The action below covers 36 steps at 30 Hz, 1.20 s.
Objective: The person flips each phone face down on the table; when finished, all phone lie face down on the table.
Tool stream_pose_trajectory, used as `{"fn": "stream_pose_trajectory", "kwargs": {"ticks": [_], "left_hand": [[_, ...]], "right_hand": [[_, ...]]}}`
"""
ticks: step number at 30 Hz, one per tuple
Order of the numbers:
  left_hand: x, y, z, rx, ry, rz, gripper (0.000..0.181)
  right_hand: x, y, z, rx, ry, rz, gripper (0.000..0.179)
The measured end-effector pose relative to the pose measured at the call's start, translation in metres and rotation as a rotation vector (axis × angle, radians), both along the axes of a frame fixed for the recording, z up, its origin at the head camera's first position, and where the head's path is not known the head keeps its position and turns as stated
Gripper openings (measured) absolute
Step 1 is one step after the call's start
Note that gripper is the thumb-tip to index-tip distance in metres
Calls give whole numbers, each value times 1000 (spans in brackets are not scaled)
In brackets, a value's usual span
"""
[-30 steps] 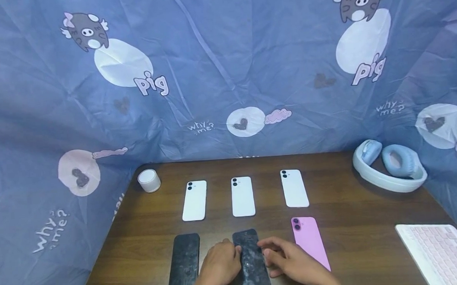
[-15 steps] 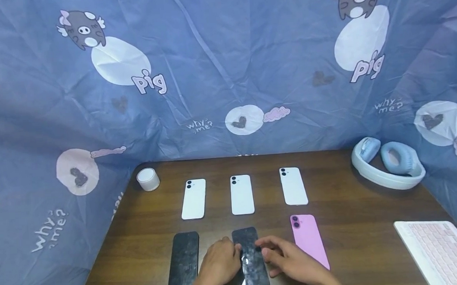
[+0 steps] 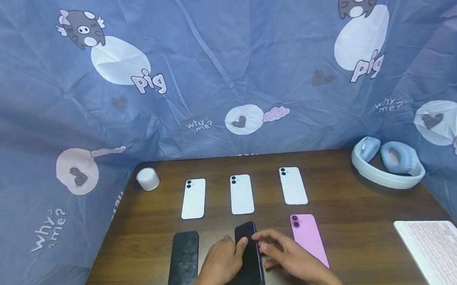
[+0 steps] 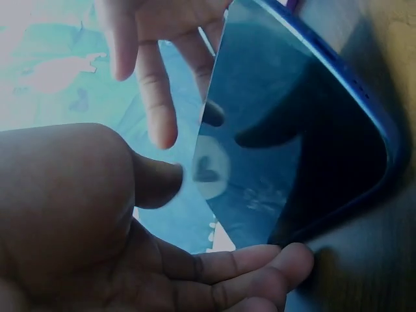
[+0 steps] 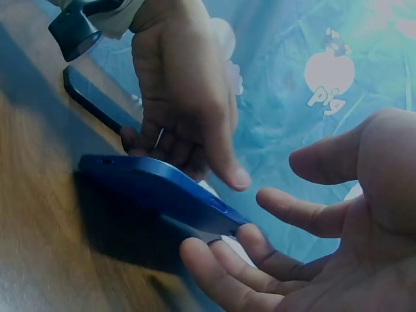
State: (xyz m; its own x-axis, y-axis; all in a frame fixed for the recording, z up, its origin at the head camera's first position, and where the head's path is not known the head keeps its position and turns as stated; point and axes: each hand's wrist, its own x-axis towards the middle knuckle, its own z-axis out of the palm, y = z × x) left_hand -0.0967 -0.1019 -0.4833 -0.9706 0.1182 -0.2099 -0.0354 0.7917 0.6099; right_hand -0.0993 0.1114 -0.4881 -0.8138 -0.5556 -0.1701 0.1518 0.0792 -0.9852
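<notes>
A dark-screened smartphone (image 3: 250, 266) with a blue-purple frame lies face up between my hands, tilted with its right long edge raised from the table. My left hand (image 3: 221, 263) holds it by the left edge, thumb over the screen and fingers curled along the side. In the right wrist view the blue side (image 5: 162, 188) shows above its shadow. My right hand (image 3: 290, 256) is at the raised edge, its fingers loosely bent and the fingertips close against the side. Left of my left hand, another black-screened smartphone (image 3: 183, 263) lies flat.
A pink phone (image 3: 310, 239) lies beside my right hand. Behind are three white phones (image 3: 194, 199), camera side up. A white round container (image 3: 147, 179) stands at back left, headphones (image 3: 388, 164) at back right, and a keyboard (image 3: 437, 250) at right. Printed blue cloth (image 3: 194, 84) surrounds the table.
The phone between my hands has gone from flat to tilted, its right edge rising and its coloured side now showing. My left thumb has moved further over the screen.
</notes>
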Motion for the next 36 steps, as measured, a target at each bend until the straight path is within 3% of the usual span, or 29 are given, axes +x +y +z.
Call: {"fn": "stream_pose_trajectory", "kwargs": {"ticks": [8, 16, 20, 33, 36], "left_hand": [[4, 0, 1, 68, 6, -5, 72], [4, -1, 1, 82, -45, -7, 73], [4, -3, 3, 74, -23, -23, 69], [5, -6, 12, 90, 49, -12, 44], [6, -8, 15, 86, 66, 14, 37]], "right_hand": [[0, -6, 2, -98, 33, 43, 38], [1, -9, 4, -197, -18, 80, 42], [0, -11, 3, -215, -31, 85, 44], [5, -14, -8, -142, -69, 76, 50], [5, -16, -9, -130, -80, 81, 53]]}}
